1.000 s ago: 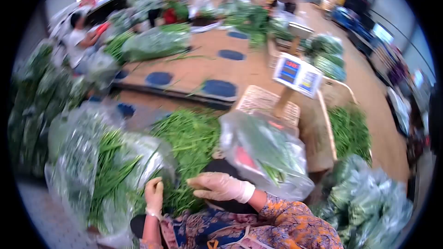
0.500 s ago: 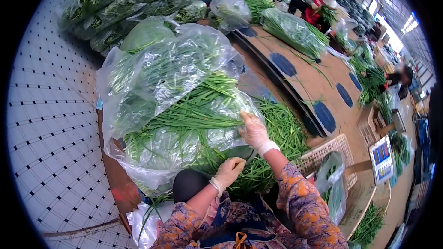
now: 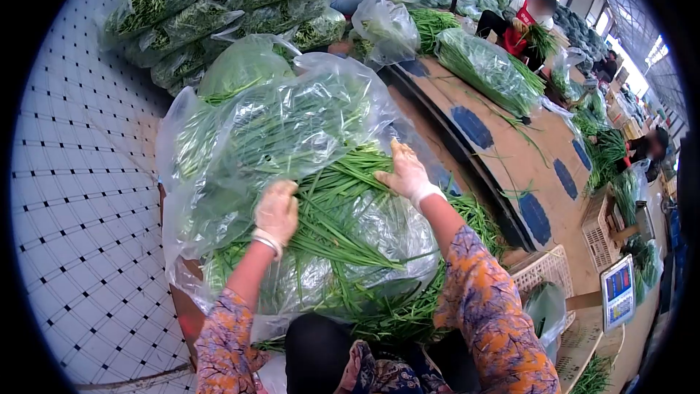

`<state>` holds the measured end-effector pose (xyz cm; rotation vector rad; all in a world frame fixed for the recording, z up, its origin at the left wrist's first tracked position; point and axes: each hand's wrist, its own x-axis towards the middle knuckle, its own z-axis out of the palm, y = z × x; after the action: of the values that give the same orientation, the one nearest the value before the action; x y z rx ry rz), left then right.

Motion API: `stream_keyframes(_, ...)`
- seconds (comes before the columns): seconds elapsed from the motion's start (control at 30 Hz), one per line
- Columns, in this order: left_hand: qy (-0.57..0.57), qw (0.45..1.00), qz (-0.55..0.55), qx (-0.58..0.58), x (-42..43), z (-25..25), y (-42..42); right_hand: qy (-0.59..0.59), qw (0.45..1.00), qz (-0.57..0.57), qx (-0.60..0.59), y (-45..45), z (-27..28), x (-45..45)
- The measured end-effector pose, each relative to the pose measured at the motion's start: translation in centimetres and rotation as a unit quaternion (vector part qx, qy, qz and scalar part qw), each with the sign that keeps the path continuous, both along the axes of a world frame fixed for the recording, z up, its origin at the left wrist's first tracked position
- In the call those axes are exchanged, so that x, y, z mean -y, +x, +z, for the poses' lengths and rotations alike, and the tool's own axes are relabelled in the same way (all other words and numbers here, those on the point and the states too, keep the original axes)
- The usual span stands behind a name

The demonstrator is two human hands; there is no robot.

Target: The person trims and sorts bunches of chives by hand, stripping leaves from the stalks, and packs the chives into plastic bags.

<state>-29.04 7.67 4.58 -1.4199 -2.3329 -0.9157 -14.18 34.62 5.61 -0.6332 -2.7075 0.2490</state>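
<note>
A large clear plastic bag [image 3: 292,113] lies in front of me, full of long thin green stalks. A loose heap of these stalks [image 3: 343,222] is spread over the plastic at its near side. My left hand [image 3: 277,213], in a pale thin glove, rests at the heap's left side, by the bag's edge. Its fingers are curled in, and what they hold is hidden. On the heap's right side is my right hand [image 3: 407,171], gloved too, thumb and fingers apart, touching the stalk ends and plastic. More loose stalks [image 3: 477,219] lie beyond my right wrist.
Filled bags [image 3: 182,22] are stacked at the back left beside a tiled floor [image 3: 87,197]. Right of me are a plastic crate [image 3: 543,273], a scale display [image 3: 618,293] and a brown board [image 3: 488,120] with a bagged bundle [image 3: 485,69]. Other people work farther back.
My left hand has moved forward and left, from near my lap to the heap's left side. My right hand has come off the stalk ends, its fingers now spread. The view has shifted slightly.
</note>
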Motion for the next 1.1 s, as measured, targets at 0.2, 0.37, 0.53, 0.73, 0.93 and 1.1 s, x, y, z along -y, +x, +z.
stream_keyframes(0.2,-0.007,0.976,0.118,-0.183,-1.2,8.4,-6.4,-0.098,0.971,0.000,0.216,-2.5,2.5,1.0)
stream_keyframes(0.37,0.092,0.982,0.105,-0.125,-2.8,10.6,-5.0,0.021,0.960,0.118,0.253,2.8,3.7,6.4)
stream_keyframes(0.53,0.204,0.885,-0.069,0.412,0.3,9.4,6.2,-0.086,0.947,0.187,0.246,5.0,5.0,7.0)
stream_keyframes(0.73,0.086,0.506,-0.102,0.852,3.3,2.4,17.9,0.000,0.986,0.092,-0.137,-3.4,0.0,1.2)
stream_keyframes(0.93,0.140,0.598,0.070,0.786,3.1,0.7,18.4,-0.139,0.972,0.062,0.179,-5.3,1.1,4.4)
stream_keyframes(1.1,0.212,0.524,0.006,0.825,1.7,-1.4,18.3,-0.096,0.987,0.075,0.105,-0.3,-0.2,8.5)
